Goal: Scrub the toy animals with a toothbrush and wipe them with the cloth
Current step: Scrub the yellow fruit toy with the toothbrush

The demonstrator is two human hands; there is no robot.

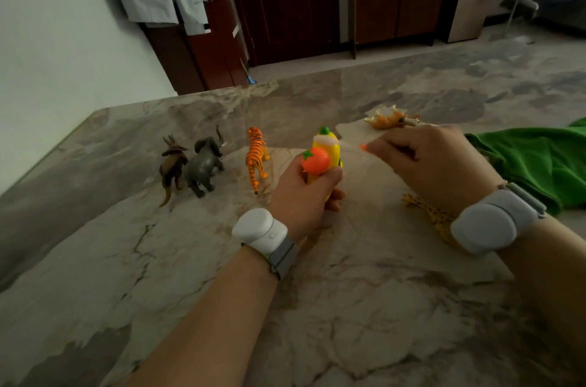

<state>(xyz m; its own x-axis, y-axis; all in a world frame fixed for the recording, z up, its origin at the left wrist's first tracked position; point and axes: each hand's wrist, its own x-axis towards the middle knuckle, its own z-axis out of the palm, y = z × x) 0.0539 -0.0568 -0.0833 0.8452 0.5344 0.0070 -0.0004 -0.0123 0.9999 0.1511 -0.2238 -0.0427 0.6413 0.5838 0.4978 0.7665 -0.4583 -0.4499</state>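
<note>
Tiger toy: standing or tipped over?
Standing. The orange striped plastic tiger is upright on its legs on the marble-patterned tabletop; the tan toy animal farther back lies on its side.

On the table [348, 307], horned animal [172, 161], elephant [204, 164] and tiger [257, 158] are lined up left to right; cloth [539, 161] is spread far right, giraffe [434, 212] laid beside it.

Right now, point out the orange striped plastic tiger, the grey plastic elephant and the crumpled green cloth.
Orange striped plastic tiger [255, 160], head view, on its striped back.
Grey plastic elephant [203, 166], head view, on its flank.
Crumpled green cloth [536, 161], head view, on its flat middle.
</note>
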